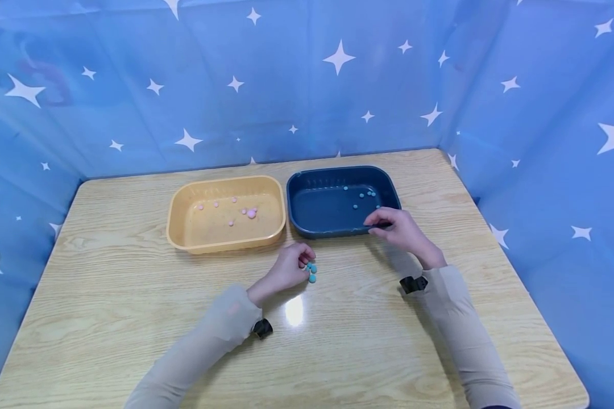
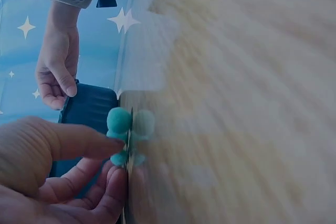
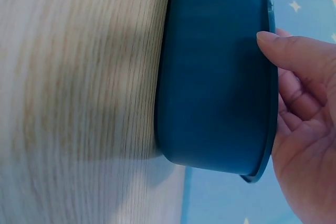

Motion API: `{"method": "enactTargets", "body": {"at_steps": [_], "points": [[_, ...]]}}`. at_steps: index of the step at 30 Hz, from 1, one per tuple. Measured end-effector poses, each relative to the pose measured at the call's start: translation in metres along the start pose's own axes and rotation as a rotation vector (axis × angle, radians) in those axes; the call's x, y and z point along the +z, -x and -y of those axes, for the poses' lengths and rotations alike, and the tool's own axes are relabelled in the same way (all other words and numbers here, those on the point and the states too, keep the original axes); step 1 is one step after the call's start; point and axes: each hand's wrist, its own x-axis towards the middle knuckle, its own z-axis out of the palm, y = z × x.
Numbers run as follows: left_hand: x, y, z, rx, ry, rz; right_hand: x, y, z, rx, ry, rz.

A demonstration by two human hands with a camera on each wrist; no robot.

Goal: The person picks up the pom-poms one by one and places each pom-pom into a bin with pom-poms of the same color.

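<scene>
On the wooden table my left hand (image 1: 288,267) is bent beside a small cluster of teal balls (image 1: 313,278). In the left wrist view the thumb overlaps the teal balls (image 2: 119,120), with curled fingers just below; I cannot tell whether it pinches one. My right hand (image 1: 400,228) is at the front rim of a dark blue tray (image 1: 332,233). The right wrist view has its thumb on the near side of the rim and curled fingers behind, holding the tray wall (image 3: 218,77). Several small teal balls (image 1: 361,195) lie inside this tray.
Left of the blue tray stands a yellow tray (image 1: 225,246) with several pink balls (image 1: 252,213) in it. A blue curtain with white stars (image 1: 339,57) runs behind and beside the wooden table (image 1: 112,295). Each wrist wears a black camera mount (image 1: 413,284).
</scene>
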Motion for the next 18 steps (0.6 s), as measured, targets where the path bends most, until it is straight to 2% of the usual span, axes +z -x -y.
{"method": "enactTargets", "body": {"at_steps": [6, 13, 18], "points": [[0.001, -0.001, 0.001, 0.000, -0.041, -0.020, 0.001, -0.001, 0.002, 0.003, 0.020, 0.000], [0.001, -0.003, -0.001, 0.005, -0.059, -0.025, -0.008, -0.006, 0.041, 0.012, 0.020, 0.010], [0.002, -0.004, 0.000, 0.018, -0.052, -0.027, -0.008, -0.006, 0.041, 0.018, 0.018, 0.009]]}}
